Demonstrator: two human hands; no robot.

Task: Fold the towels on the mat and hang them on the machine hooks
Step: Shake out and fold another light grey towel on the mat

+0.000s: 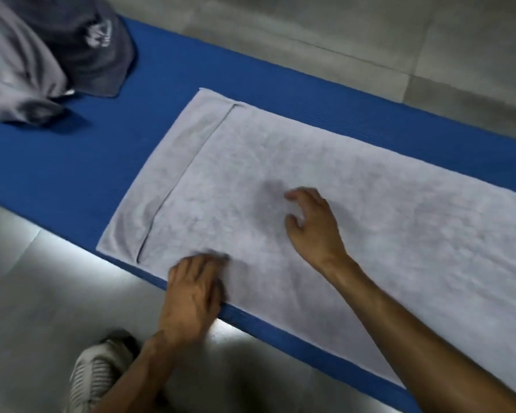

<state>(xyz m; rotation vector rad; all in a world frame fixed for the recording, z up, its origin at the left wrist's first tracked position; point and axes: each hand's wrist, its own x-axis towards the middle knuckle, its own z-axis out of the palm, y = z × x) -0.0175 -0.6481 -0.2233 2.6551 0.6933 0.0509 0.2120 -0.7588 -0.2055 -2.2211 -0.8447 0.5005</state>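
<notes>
A pale grey towel (355, 180) lies spread flat on the blue mat (81, 174), folded over so one layer's edge shows as a seam near its left end. My left hand (192, 289) lies flat on the towel's near edge, fingers straight and blurred by motion. My right hand (313, 225) hovers over or lightly touches the towel's middle with fingers loosely spread, holding nothing. A second pale grey towel (15, 70) lies crumpled at the mat's far left end.
A dark grey cap (93, 46) with a white emblem sits on the mat beside the crumpled towel. Grey floor tiles (340, 34) surround the mat. My shoe (96, 374) rests on the floor at the near edge.
</notes>
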